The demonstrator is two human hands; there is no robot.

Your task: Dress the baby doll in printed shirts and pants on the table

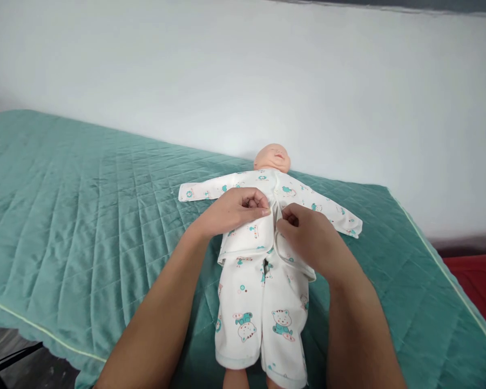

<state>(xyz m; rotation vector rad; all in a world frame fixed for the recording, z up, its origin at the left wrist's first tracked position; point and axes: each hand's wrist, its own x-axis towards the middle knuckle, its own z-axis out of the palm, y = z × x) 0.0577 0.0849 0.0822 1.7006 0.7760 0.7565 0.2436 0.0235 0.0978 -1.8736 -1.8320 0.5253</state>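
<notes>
A baby doll [272,157] lies on its back, dressed in a white printed jacket [247,237] and matching trousers [243,302]. The jacket's two front edges meet down the middle of the chest, parting lower down. My left hand [243,208] pinches one front edge between thumb and finger. On the other side, my right hand [308,232] is closed on the opposite edge, close to my left fingertips. Any fastener between the fingers is too small to make out. Both sleeves spread outward, and the doll's feet show partly below the trouser legs.
A green quilted cover [85,216] lies under the doll, with a pale piped edge. Behind it rises a white wall [227,70]. A red chair-like object [480,286] stands at the right, and a dark metal bar [12,356] shows at lower left.
</notes>
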